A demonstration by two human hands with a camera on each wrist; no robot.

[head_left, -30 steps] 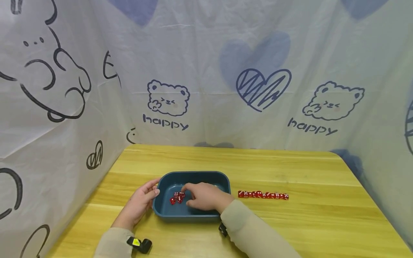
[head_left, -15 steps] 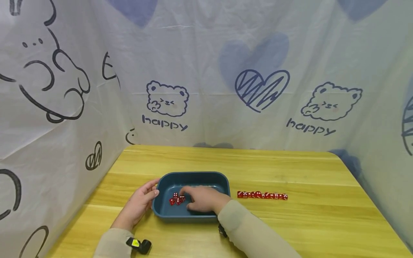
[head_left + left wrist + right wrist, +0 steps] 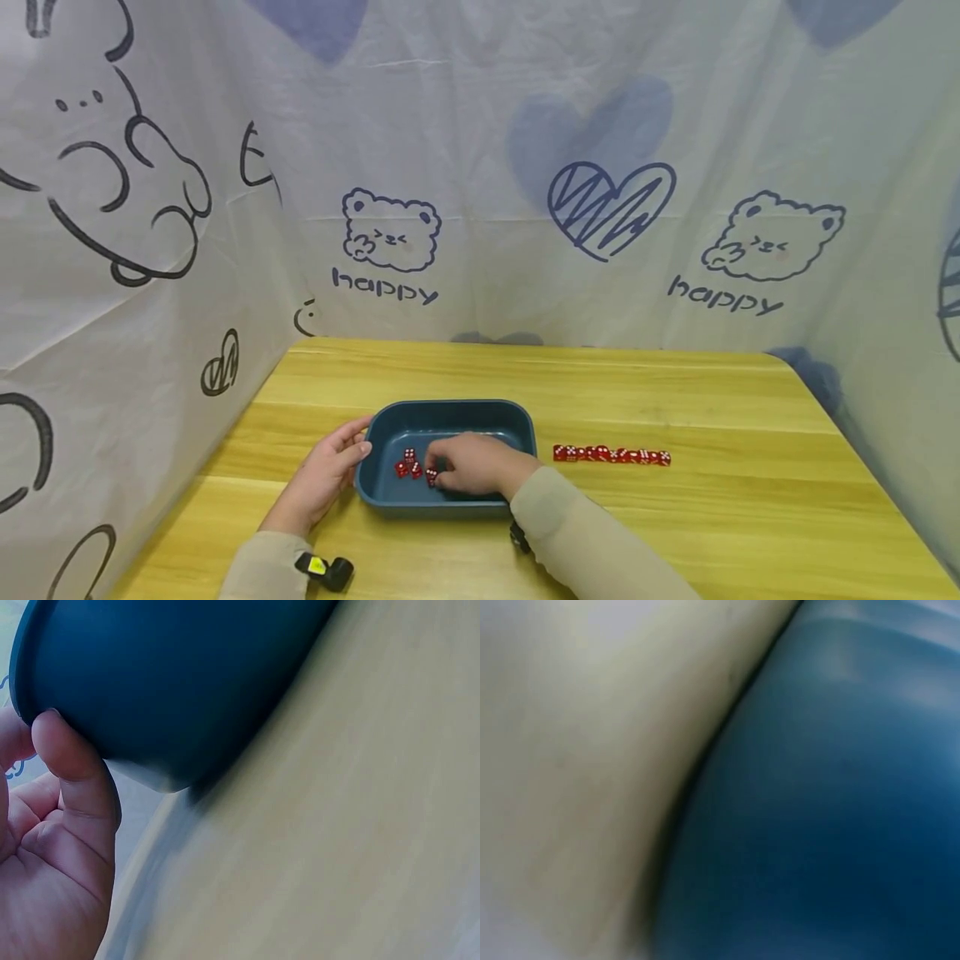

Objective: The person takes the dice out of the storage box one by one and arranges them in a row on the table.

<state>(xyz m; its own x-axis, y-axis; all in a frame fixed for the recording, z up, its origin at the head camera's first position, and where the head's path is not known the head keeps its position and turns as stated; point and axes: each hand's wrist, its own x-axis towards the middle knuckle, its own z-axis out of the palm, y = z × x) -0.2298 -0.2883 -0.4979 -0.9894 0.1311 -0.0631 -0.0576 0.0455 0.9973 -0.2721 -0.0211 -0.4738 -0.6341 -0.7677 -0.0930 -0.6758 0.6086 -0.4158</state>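
Teal plastic makes up the shallow tray (image 3: 448, 411) that sits near the front left part of the wooden table (image 3: 675, 400). A few red dice (image 3: 409, 463) lie loose on the tray's floor, towards its left half.

The right hand (image 3: 468, 467) reaches down into the tray from the near right side, its sleeve crossing the front rim. Its fingers are curled over one red die (image 3: 431, 477), which sits at the fingertips just right of the loose ones; the fingers seem to pinch that die, though the view is too small to show the grasp exactly. The right wrist view shows only a blurred blue surface of the tray (image 3: 840, 810) beside a pale surface, and no fingers can be made out in it.

The left hand (image 3: 324, 477) rests against the tray's left outer wall, fingers relaxed and lying along it. In the left wrist view the thumb (image 3: 71, 772) presses on the dark rounded wall of the tray (image 3: 172, 675), with the palm open below it.

To the right of the tray, apart from it, a straight row of red dice (image 3: 611, 454) lies on the table, set end to end and touching one another.

Behind the table hangs a white cloth (image 3: 480, 167) printed with bears, hearts and the word "happy".
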